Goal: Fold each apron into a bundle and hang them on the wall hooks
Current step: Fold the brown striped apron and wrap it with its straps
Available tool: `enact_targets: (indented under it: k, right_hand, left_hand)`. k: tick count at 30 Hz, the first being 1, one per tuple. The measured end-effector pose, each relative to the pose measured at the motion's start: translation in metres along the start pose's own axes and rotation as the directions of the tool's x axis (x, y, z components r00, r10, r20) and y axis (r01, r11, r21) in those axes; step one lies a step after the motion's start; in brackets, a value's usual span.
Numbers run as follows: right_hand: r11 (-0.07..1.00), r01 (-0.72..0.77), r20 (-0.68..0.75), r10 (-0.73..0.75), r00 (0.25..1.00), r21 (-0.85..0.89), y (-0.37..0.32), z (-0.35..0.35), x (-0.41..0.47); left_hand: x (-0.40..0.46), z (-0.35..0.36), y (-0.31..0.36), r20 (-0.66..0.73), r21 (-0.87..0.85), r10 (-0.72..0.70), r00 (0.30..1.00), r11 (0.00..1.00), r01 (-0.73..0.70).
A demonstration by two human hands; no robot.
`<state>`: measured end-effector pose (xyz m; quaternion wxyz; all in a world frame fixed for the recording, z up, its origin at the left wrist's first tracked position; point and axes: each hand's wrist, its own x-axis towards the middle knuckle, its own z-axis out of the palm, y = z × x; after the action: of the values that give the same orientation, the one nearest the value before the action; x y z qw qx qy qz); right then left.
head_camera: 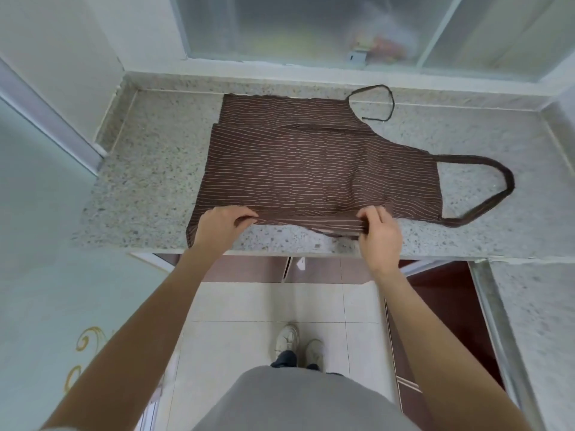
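Note:
A brown apron (311, 163) with thin pale stripes lies flat on the speckled granite counter (149, 169), its far side folded over toward the middle. Its neck loop (485, 197) trails to the right and a thin tie (378, 102) curls at the back right. My left hand (221, 227) pinches the apron's near edge at the left. My right hand (378, 231) grips the same near edge further right, where the cloth is gathered into a narrow fold. No wall hooks are in sight.
A frosted sliding window (311, 26) runs behind the counter, with a raised granite ledge (280, 80) below it. A pale wall (46, 213) stands at the left. A second counter section (535, 321) lies at the right. White floor tiles and my shoes (298, 345) are below.

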<state>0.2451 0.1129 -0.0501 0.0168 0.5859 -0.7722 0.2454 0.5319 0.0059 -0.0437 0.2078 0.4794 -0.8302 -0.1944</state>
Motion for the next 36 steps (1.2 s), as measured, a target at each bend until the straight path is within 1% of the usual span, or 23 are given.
enact_targets:
  k: [2,4,6,8,10,11,12,14,15,16,18,20,21,23,25,28,29,31,33,35,36]
  right_hand:
    - [0.995,0.066,0.083,-0.072,0.994,0.072,0.016,-0.01,-0.018]
    - [0.983,0.168,0.116,-0.176,0.978,0.075,0.031,-0.022,-0.032]
    - [0.975,0.205,0.121,-0.214,0.969,0.087,0.045,-0.037,-0.043]
    - [0.975,0.125,0.113,-0.147,0.983,0.184,0.05,-0.048,-0.052]
    - [0.971,-0.002,0.18,-0.042,0.983,0.238,0.047,-0.055,-0.06]
    - [0.978,-0.05,0.248,-0.003,0.969,0.205,0.046,-0.054,-0.062]
    - [0.989,-0.063,0.317,0.016,0.948,0.137,0.045,-0.054,-0.067]
    - [0.999,-0.041,0.42,0.027,0.907,0.023,0.044,-0.053,-0.074]
    - [0.999,-0.039,0.439,0.026,0.898,0.02,0.043,-0.052,-0.077]
    - [0.997,-0.049,0.443,0.022,0.896,0.051,0.042,-0.053,-0.079]
    - [0.98,-0.093,0.426,0.01,0.904,0.176,0.042,-0.049,-0.085]
    - [0.954,-0.152,0.373,0.047,0.927,0.259,0.042,-0.042,-0.087]
    - [0.953,-0.169,0.363,0.069,0.929,0.252,0.043,-0.041,-0.09]
    - [0.971,-0.172,0.378,0.099,0.92,0.164,0.046,-0.039,-0.094]
    - [0.971,-0.19,0.456,0.104,0.884,0.147,0.049,-0.042,-0.101]
    - [0.887,-0.352,0.589,0.119,0.799,0.298,0.049,-0.044,-0.11]
    - [0.886,-0.344,0.592,0.103,0.799,0.31,0.049,-0.044,-0.113]
    - [0.923,-0.268,0.548,0.079,0.833,0.275,0.048,-0.044,-0.118]
    - [0.943,-0.245,0.504,0.104,0.858,0.223,0.046,-0.045,-0.121]
    - [0.956,-0.235,0.49,0.121,0.863,0.178,0.046,-0.045,-0.123]
    - [0.966,-0.214,0.493,0.116,0.862,0.147,0.045,-0.044,-0.122]
  left_hand:
    - [-0.009,0.006,-0.008,0.126,-0.016,-0.006,0.992,1.0,0.008]
    - [-0.016,0.008,-0.015,0.24,-0.019,0.005,0.971,1.0,0.0]
    - [-0.026,0.007,-0.017,0.275,-0.034,0.052,0.96,0.998,-0.044]
    - [-0.036,0.005,-0.017,0.232,-0.07,0.089,0.968,0.995,-0.075]
    - [-0.047,0.007,-0.018,0.219,-0.095,0.07,0.973,0.994,-0.05]
    - [-0.051,0.009,-0.019,0.234,-0.097,0.042,0.971,0.995,-0.02]
    - [-0.055,0.012,-0.017,0.251,-0.091,0.024,0.968,0.996,-0.001]
    - [-0.061,0.016,-0.012,0.266,-0.07,0.014,0.964,0.998,0.005]
    - [-0.062,0.017,-0.009,0.266,-0.066,0.011,0.964,0.998,0.007]
    - [-0.064,0.018,-0.004,0.265,-0.063,-0.001,0.964,0.998,0.018]
    - [-0.067,0.019,0.003,0.254,-0.044,-0.024,0.967,0.998,0.036]
    - [-0.069,0.02,0.005,0.235,-0.02,-0.036,0.971,0.999,0.042]
    - [-0.075,0.02,0.008,0.22,-0.01,-0.042,0.975,0.999,0.046]
    - [-0.079,0.019,0.01,0.211,-0.001,-0.056,0.976,0.998,0.058]
    - [-0.086,0.017,0.015,0.236,0.038,-0.073,0.969,0.997,0.066]
    - [-0.097,0.02,0.018,0.298,0.141,-0.103,0.949,0.988,0.063]
    - [-0.101,0.022,0.018,0.293,0.177,-0.128,0.947,0.981,0.078]
    - [-0.111,0.026,0.018,0.258,0.223,-0.192,0.947,0.965,0.134]
    - [-0.119,0.031,0.018,0.216,0.245,-0.263,0.94,0.947,0.208]
    - [-0.126,0.034,0.018,0.142,0.221,-0.315,0.938,0.934,0.28]
    - [-0.128,0.035,0.017,0.096,0.175,-0.326,0.94,0.936,0.307]
